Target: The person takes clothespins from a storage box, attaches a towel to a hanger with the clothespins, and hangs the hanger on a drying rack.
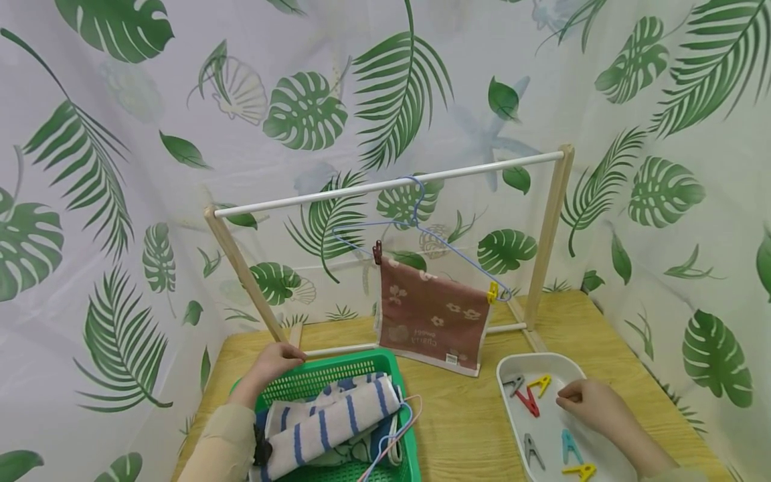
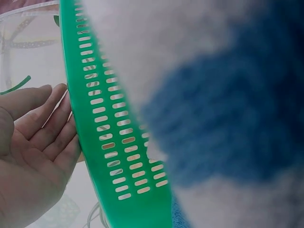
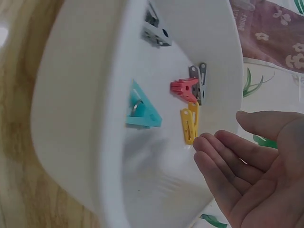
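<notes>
My left hand [image 1: 272, 367] is at the far left rim of a green basket [image 1: 394, 375], fingers loosely extended with their tips at its wall in the left wrist view. A white towel with blue stripes [image 1: 337, 418] lies inside, with pink and blue hangers beside it. Over the right side of a white tray [image 1: 554, 425] is my right hand [image 1: 596, 405], relaxed and holding nothing. Near its fingertips are a yellow clothespin [image 3: 189, 126] and a red clothespin [image 3: 184, 89]; grey and light blue ones lie there too.
A rack with a white bar [image 1: 313, 199] and wooden legs stands behind. From it hangs a blue hanger [image 1: 464, 258] with a reddish-brown towel [image 1: 434, 314], clipped by a brown clothespin [image 1: 377, 252] and a yellow one [image 1: 492, 292]. The wooden table [image 1: 452, 415] meets leaf-printed curtains.
</notes>
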A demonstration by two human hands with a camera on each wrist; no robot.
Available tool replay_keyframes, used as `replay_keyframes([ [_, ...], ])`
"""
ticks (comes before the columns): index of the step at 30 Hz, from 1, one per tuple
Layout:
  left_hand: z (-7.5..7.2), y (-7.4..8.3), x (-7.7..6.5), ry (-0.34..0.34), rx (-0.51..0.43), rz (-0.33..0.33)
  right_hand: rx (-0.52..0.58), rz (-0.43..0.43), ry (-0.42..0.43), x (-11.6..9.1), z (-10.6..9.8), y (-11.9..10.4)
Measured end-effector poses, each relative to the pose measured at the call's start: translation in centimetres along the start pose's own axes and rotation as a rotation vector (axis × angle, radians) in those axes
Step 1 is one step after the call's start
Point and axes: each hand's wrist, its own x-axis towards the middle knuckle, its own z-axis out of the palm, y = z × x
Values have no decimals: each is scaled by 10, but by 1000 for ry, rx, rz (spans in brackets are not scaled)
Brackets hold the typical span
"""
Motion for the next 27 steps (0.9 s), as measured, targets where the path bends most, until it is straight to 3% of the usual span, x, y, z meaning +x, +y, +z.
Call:
replay_keyframes([
  [5,1,1,-2,-7,17,20,-12,24,-43,-3,5,2],
  [14,4,1,-2,23,56,-12,-15,79,-100,-7,14,0],
  [27,7,-3,2,60,90,-27,-17,90,-122,-13,28,-2],
])
